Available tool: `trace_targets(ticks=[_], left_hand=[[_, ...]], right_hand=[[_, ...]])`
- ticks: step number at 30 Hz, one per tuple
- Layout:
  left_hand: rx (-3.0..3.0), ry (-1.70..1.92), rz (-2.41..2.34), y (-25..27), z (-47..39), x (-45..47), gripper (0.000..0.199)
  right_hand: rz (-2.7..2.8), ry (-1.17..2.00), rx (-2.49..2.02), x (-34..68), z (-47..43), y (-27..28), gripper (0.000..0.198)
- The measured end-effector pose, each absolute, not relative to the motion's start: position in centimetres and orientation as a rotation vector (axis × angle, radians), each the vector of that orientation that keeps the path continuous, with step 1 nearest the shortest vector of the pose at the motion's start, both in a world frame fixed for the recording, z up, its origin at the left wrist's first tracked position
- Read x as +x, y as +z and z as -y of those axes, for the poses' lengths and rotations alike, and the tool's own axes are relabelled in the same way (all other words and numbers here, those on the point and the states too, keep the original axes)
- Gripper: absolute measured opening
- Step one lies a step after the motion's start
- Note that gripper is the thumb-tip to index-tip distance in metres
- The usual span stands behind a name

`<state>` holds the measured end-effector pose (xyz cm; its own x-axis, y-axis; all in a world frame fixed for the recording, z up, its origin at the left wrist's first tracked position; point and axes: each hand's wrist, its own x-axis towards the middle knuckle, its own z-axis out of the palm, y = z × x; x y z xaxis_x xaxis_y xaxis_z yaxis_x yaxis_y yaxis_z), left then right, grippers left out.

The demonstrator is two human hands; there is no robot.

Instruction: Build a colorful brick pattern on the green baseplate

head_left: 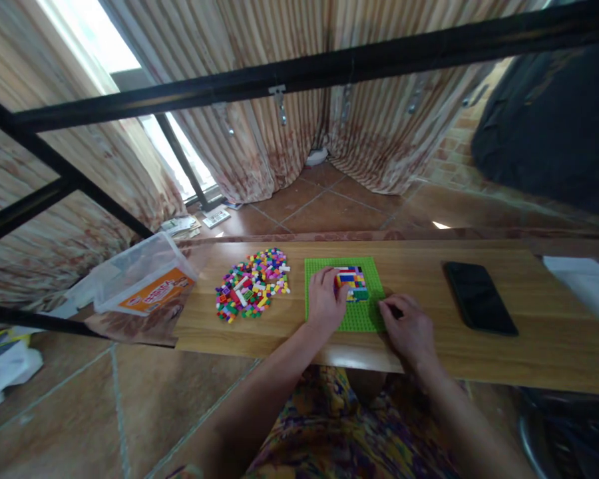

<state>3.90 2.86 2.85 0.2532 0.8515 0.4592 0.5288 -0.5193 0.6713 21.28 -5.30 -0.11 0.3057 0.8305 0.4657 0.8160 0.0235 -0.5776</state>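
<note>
A green studded baseplate (347, 322) lies on the wooden table in front of me. Joined near its middle is a low block of coloured toy bricks (353, 285), in red, white, blue, yellow and purple. My left hand (326, 299) rests over the left part of these bricks, fingers bent and thumb on the near side. Whatever sits between its fingertips is hidden. At the plate's right edge, my right hand (408, 326) is closed, with thumb and forefinger together touching the rim. Left of the plate, loose bricks (252, 286) of many colours lie in a heap.
A black phone (480, 297) lies right of my hands on the wooden table (284, 339). A clear plastic tub (144, 276) with an orange label stands past the table's left end. White paper (586, 286) lies at the right. A black metal bar (309, 78) crosses above the table.
</note>
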Motion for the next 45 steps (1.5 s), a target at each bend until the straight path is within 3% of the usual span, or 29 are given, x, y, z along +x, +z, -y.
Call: trace_targets(ticks=[6, 17, 33, 45], left_hand=[[2.269, 1.114, -1.295, 3.9, -1.2, -1.2, 0.025], [2.396, 0.889, -1.860, 3.1, -0.5, -12.5, 0.011], [2.479, 0.494, -1.853, 3.9, 0.3, -10.5, 0.010], [2.329, 0.809, -1.433, 4.5, 0.3, -5.5, 0.009]], right_hand=[[1.492, 0.001, -1.791, 21.5, 5.4, -0.5, 0.031], [1.495, -0.026, -1.820, 21.6, 5.5, -0.5, 0.033], [1.483, 0.013, -1.799, 21.4, 5.5, -0.2, 0.031], [1.460, 0.064, -1.777, 21.2, 5.3, -0.1, 0.029]])
